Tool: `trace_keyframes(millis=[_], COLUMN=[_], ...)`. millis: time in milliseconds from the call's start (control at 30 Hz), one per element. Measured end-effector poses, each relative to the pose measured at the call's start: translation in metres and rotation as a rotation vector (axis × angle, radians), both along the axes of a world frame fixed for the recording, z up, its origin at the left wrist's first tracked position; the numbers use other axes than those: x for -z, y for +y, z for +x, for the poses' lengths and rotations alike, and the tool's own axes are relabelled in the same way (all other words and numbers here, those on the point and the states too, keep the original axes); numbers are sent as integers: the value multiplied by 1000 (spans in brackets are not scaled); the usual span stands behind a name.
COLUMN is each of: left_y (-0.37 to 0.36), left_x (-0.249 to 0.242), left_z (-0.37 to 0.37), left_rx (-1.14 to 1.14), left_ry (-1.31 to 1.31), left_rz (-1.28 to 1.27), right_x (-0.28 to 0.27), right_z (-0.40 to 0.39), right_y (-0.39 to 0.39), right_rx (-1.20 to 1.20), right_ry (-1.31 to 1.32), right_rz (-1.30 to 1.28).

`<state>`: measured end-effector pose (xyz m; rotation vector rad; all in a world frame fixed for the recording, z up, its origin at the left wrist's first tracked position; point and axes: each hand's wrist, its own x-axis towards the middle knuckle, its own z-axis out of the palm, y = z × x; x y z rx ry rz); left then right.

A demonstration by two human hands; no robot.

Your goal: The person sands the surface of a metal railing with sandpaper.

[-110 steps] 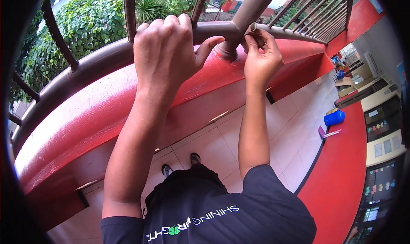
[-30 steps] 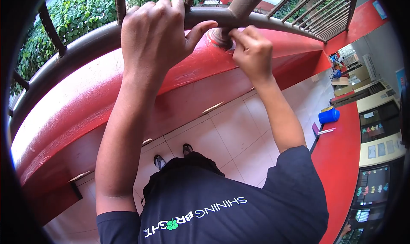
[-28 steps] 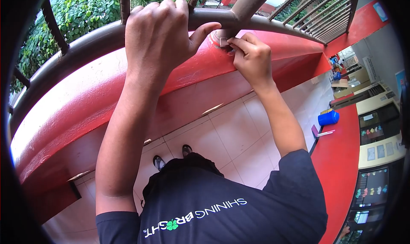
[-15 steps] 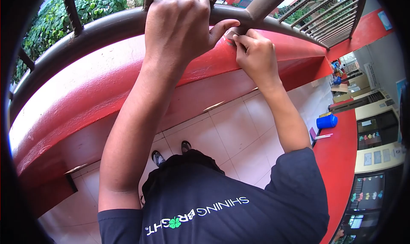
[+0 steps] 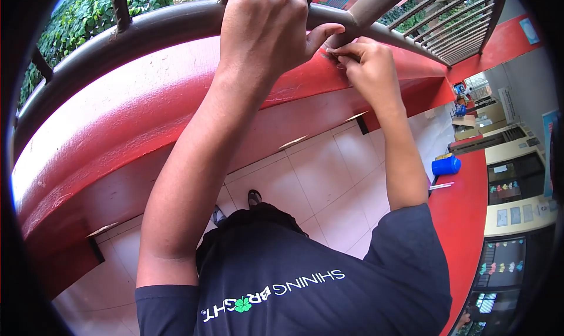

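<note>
Fingers (image 5: 267, 0) of the left hand (image 5: 261, 33) clasp the rail (image 5: 170, 28); the right hand (image 5: 374, 64) pinches a small piece (image 5: 331, 49).

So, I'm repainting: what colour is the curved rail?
The rail is dark brown, clearest in the head view.

- Railing (image 5: 170, 30) — dark brown, bars (image 5: 120, 7) and all
- Ledge (image 5: 150, 115): glossy red, washed nearly white by glare
- Floor (image 5: 294, 180): pinkish-white tiles, ruled in thin dark lines
- Shirt (image 5: 335, 248): black, with white lettering (image 5: 304, 281) and a green clover (image 5: 242, 304)
- Container over there (image 5: 447, 166) — bright blue
- Leaves (image 5: 79, 27): fresh green
</note>
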<state>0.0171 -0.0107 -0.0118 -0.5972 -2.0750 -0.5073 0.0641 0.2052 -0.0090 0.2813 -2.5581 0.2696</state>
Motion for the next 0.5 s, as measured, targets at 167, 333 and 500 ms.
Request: trace_keyframes(millis=[167,333,500], left_y=[1,2,1], left_x=[-1,-1,0], left_z=[1,1,0], left_rx=[-28,-40,-40], left_ry=[-7,-28,-8], left_rz=[-31,-47,-61], right_x=[3,-2,-5], right_z=[1,5,1], right_y=[2,-1,2], right_rx=[37,74,-7], right_ry=[144,241,272], right_rz=[44,-23,-14])
